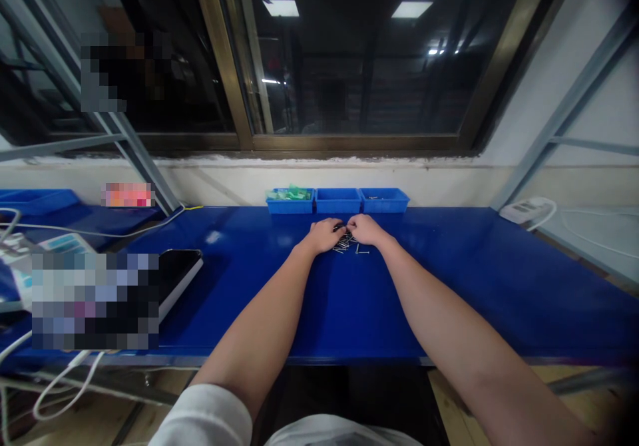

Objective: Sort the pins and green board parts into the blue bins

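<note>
A small pile of thin metal screws (pixel 343 243), long-shanked like nails, lies on the blue tabletop between my two hands. My left hand (pixel 325 235) is curled over the left edge of this pile, its fingertips among the pieces. From the right, my right hand (pixel 365 229) reaches in with bent, closed fingers at the pile's upper side; whatever is between its fingertips is too small to make out. One loose screw (pixel 363 253) rests just below my right hand. Beyond the hands, three blue bins stand in a row by the wall.
Green plastic packets fill the left bin (pixel 269 205); a few small metal pieces lie in the right bin (pixel 397 204); the middle bin (pixel 338 203) stands between. A dark-topped device (pixel 182 266), partly blurred, sits at left with white cables. A power strip (pixel 526 210) lies far right.
</note>
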`<act>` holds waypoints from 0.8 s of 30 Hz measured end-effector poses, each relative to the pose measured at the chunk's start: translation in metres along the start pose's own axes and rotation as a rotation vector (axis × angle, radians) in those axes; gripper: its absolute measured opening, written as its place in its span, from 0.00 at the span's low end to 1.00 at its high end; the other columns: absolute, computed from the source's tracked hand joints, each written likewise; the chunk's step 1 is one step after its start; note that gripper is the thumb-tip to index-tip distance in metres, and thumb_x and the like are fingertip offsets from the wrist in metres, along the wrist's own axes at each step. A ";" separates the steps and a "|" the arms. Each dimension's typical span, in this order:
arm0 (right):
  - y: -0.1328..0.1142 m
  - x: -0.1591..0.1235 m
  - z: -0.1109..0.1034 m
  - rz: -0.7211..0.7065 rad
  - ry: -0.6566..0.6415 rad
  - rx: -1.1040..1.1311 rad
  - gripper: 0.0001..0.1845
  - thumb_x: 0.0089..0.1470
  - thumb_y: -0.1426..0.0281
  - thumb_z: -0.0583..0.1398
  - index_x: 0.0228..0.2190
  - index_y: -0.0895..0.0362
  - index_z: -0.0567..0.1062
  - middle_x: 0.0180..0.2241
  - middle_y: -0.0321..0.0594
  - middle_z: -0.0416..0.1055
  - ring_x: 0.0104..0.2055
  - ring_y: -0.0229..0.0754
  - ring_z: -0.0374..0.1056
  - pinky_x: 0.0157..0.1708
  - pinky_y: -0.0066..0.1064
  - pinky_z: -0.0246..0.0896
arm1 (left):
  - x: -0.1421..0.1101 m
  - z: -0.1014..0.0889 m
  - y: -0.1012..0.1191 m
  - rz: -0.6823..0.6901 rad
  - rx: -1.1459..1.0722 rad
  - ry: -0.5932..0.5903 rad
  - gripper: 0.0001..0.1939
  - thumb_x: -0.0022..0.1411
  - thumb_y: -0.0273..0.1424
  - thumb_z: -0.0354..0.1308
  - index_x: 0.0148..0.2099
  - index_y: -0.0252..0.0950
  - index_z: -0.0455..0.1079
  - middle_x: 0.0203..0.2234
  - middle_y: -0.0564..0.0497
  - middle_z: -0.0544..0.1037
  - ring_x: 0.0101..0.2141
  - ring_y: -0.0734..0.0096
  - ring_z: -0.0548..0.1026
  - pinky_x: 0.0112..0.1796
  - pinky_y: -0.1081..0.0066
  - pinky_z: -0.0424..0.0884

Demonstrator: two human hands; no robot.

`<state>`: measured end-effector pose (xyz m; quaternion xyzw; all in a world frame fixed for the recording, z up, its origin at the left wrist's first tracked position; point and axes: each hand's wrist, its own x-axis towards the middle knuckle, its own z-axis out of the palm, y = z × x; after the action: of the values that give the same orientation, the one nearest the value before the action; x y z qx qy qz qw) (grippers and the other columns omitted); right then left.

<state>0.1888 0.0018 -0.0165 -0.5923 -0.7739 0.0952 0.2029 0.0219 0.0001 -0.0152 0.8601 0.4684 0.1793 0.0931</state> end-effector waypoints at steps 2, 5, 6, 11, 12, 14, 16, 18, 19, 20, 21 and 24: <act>-0.001 -0.001 -0.001 0.019 -0.004 0.039 0.10 0.46 0.72 0.54 0.23 0.58 0.76 0.26 0.42 0.74 0.28 0.38 0.65 0.26 0.25 0.51 | 0.000 0.000 -0.001 -0.004 -0.010 0.001 0.21 0.62 0.42 0.41 0.52 0.42 0.66 0.50 0.49 0.70 0.50 0.62 0.67 0.50 0.64 0.60; -0.002 -0.002 -0.004 0.036 0.003 0.131 0.09 0.42 0.73 0.56 0.24 0.57 0.76 0.28 0.40 0.75 0.32 0.38 0.67 0.30 0.24 0.55 | 0.001 0.000 -0.002 -0.011 -0.016 0.008 0.20 0.63 0.39 0.41 0.52 0.41 0.65 0.50 0.50 0.70 0.50 0.64 0.67 0.50 0.65 0.60; -0.002 -0.002 -0.006 0.041 0.005 0.161 0.08 0.41 0.73 0.57 0.24 0.57 0.77 0.29 0.39 0.75 0.32 0.38 0.68 0.31 0.23 0.55 | 0.002 0.001 -0.003 -0.014 -0.017 0.012 0.20 0.63 0.39 0.41 0.52 0.41 0.65 0.50 0.50 0.70 0.50 0.64 0.67 0.51 0.66 0.60; -0.002 -0.005 -0.009 0.060 0.006 0.217 0.08 0.38 0.72 0.59 0.24 0.57 0.78 0.27 0.37 0.75 0.31 0.38 0.68 0.31 0.24 0.57 | 0.003 0.003 -0.005 -0.009 -0.016 0.014 0.19 0.62 0.35 0.41 0.52 0.41 0.66 0.50 0.51 0.70 0.50 0.66 0.67 0.51 0.68 0.60; -0.002 -0.005 -0.009 0.063 0.009 0.218 0.08 0.38 0.72 0.59 0.24 0.57 0.78 0.26 0.37 0.75 0.31 0.38 0.68 0.30 0.24 0.57 | 0.004 0.003 -0.005 -0.008 -0.014 0.015 0.19 0.62 0.34 0.42 0.52 0.41 0.66 0.50 0.51 0.70 0.50 0.66 0.67 0.51 0.67 0.60; -0.001 -0.005 -0.009 0.067 0.012 0.215 0.08 0.39 0.72 0.58 0.24 0.57 0.78 0.25 0.37 0.75 0.29 0.38 0.68 0.30 0.24 0.58 | 0.004 0.003 -0.006 -0.007 -0.014 0.018 0.19 0.62 0.34 0.43 0.51 0.41 0.67 0.50 0.50 0.71 0.50 0.65 0.67 0.51 0.67 0.60; -0.001 -0.004 -0.007 0.057 0.007 0.195 0.08 0.41 0.73 0.58 0.23 0.58 0.78 0.25 0.38 0.75 0.28 0.38 0.67 0.31 0.25 0.58 | 0.004 0.004 -0.006 -0.006 -0.020 0.020 0.18 0.61 0.34 0.43 0.51 0.41 0.67 0.50 0.50 0.71 0.50 0.65 0.67 0.51 0.66 0.60; -0.001 -0.004 -0.006 0.038 0.000 0.168 0.08 0.42 0.73 0.57 0.23 0.58 0.77 0.25 0.39 0.74 0.29 0.38 0.67 0.31 0.25 0.57 | 0.004 0.004 -0.006 -0.011 -0.025 0.021 0.18 0.61 0.34 0.43 0.51 0.41 0.67 0.50 0.50 0.71 0.50 0.64 0.67 0.51 0.66 0.60; -0.001 -0.003 -0.006 0.033 -0.003 0.159 0.07 0.43 0.73 0.57 0.23 0.59 0.77 0.25 0.39 0.74 0.29 0.38 0.66 0.31 0.25 0.57 | 0.004 0.003 -0.005 -0.012 -0.025 0.023 0.18 0.62 0.34 0.43 0.51 0.41 0.67 0.50 0.50 0.71 0.50 0.64 0.67 0.51 0.66 0.60; 0.000 -0.003 -0.005 0.031 -0.005 0.157 0.07 0.44 0.73 0.57 0.23 0.59 0.77 0.25 0.39 0.74 0.29 0.38 0.66 0.30 0.25 0.56 | 0.004 0.003 -0.005 -0.011 -0.024 0.024 0.18 0.62 0.34 0.43 0.51 0.41 0.67 0.50 0.50 0.71 0.49 0.64 0.68 0.50 0.65 0.60; 0.001 -0.002 -0.005 0.032 -0.003 0.160 0.08 0.45 0.72 0.57 0.24 0.59 0.77 0.26 0.39 0.74 0.29 0.38 0.66 0.30 0.25 0.56 | 0.004 0.003 -0.005 -0.013 -0.023 0.027 0.18 0.62 0.34 0.43 0.51 0.41 0.67 0.50 0.50 0.71 0.49 0.64 0.68 0.50 0.65 0.60; 0.003 0.000 -0.003 0.035 0.031 0.199 0.09 0.48 0.70 0.56 0.27 0.60 0.76 0.27 0.39 0.74 0.29 0.37 0.65 0.29 0.25 0.55 | 0.003 0.002 -0.004 -0.013 -0.022 0.050 0.18 0.62 0.35 0.43 0.50 0.41 0.67 0.49 0.49 0.71 0.49 0.63 0.68 0.50 0.64 0.61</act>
<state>0.1929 0.0020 -0.0146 -0.5839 -0.7470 0.1661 0.2710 0.0211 0.0046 -0.0173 0.8512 0.4742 0.2051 0.0918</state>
